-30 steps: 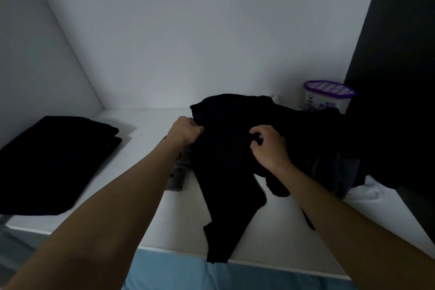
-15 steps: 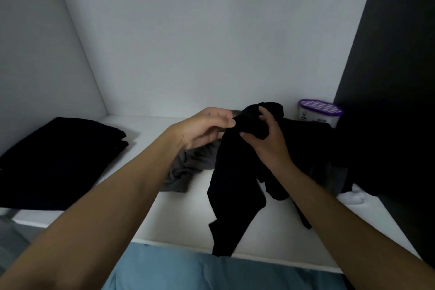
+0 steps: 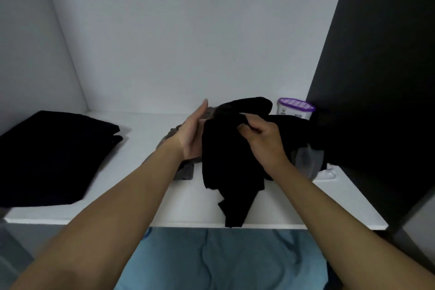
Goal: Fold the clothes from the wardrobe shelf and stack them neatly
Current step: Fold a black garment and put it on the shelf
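Pinched at the top edge of the black garment (image 3: 226, 160) by the right hand (image 3: 263, 141), fingers closed on a small bunch of cloth; left hand (image 3: 191, 134) open, palm flat against the garment's side, holding nothing. Lifted off the shelf (image 3: 141, 195), lower end trailing past the front edge. Unfolded pile (image 3: 303, 139) behind, folded black stack (image 3: 51, 158) well apart at left. Likely slip from so small a pinch, or a snag on the grey piece (image 3: 184, 170) beneath, dragging it off. Purple-lidded tub (image 3: 295, 108) near enough to be knocked.
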`<state>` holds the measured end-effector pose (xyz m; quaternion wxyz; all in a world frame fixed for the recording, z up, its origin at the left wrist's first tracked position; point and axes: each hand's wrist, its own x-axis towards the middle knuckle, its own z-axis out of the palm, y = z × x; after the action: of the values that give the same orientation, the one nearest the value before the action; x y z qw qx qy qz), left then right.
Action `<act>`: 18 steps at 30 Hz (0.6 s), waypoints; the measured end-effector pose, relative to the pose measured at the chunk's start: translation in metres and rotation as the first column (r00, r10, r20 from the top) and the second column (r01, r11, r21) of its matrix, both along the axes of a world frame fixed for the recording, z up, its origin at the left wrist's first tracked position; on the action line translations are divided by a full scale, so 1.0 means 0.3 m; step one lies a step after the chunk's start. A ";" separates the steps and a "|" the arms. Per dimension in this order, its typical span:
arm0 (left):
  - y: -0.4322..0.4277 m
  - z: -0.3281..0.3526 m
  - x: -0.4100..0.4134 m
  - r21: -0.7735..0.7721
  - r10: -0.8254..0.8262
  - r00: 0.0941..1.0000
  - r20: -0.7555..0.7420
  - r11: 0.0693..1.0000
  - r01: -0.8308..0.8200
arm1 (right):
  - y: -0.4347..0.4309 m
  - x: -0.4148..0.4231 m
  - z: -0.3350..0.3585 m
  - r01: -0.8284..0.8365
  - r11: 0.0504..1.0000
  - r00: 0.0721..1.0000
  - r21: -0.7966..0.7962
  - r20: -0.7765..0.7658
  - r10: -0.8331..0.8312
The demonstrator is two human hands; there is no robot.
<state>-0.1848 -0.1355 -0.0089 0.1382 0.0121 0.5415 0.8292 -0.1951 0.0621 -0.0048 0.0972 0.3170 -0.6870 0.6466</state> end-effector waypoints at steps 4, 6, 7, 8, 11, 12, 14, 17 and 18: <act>0.022 -0.020 0.085 -0.039 0.037 0.999 -0.012 0.999 -0.037 | -0.019 0.154 -0.046 -0.011 0.986 1.000 0.167 0.029 0.006; 0.028 -0.063 0.137 0.000 0.069 0.998 -0.008 0.998 -0.069 | -0.030 0.230 -0.077 -0.015 0.989 0.991 0.147 0.135 -0.005; 0.027 -0.088 0.165 0.013 0.075 0.997 -0.027 0.997 -0.075 | -0.034 0.270 -0.095 -0.017 0.991 0.979 0.133 0.202 -0.010; 0.022 -0.110 0.194 0.019 0.077 0.996 -0.049 0.997 -0.076 | -0.038 0.307 -0.113 -0.014 0.993 0.966 0.121 0.258 -0.018; -0.013 -0.153 0.293 0.040 0.068 0.994 -0.081 0.997 -0.065 | -0.048 0.413 -0.153 0.059 0.997 0.928 0.051 0.366 -0.074; -0.028 -0.158 0.325 0.049 0.050 0.996 -0.079 0.998 -0.046 | -0.052 0.444 -0.156 0.118 0.993 0.912 0.029 0.393 -0.120; -0.055 -0.154 0.388 0.035 -0.001 0.998 -0.065 0.999 0.003 | -0.053 0.491 -0.154 0.297 0.953 0.862 0.067 0.411 -0.297; -0.077 -0.126 0.480 -0.055 -0.060 0.995 -0.083 0.997 0.055 | -0.029 0.522 -0.146 0.442 0.893 0.779 0.086 0.458 -0.429; -0.077 -0.118 0.514 -0.090 -0.080 0.991 -0.107 0.993 0.070 | -0.018 0.532 -0.141 0.421 0.904 0.767 0.078 0.502 -0.400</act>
<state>-0.0305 -0.1586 -0.0443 0.1395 0.0726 0.5825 0.7974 -0.0354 0.0567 -0.0470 0.0585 -0.0237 -0.7277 0.6830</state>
